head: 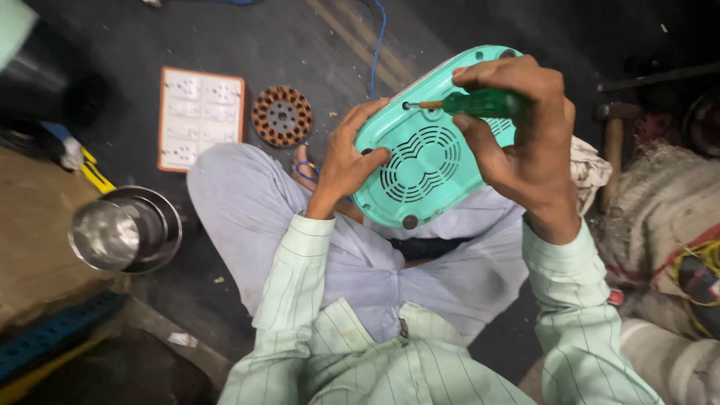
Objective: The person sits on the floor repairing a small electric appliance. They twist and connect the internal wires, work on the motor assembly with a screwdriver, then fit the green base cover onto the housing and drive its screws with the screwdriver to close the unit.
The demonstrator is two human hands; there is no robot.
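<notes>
A turquoise plastic appliance base (427,161) with curved vent slots and round black feet rests tilted on my lap. My left hand (346,154) grips its left edge, fingers spread over the underside. My right hand (517,127) is closed around a green-handled screwdriver (476,103). The screwdriver's tip sits in a screw hole near the base's upper left corner.
On the dark floor lie an orange-framed white switchboard (199,116), a round copper-wound motor stator (282,115) and a blue wire (379,41). A steel jar (124,231) stands at the left. A hammer (613,131) and cloth sacks (660,210) lie at the right.
</notes>
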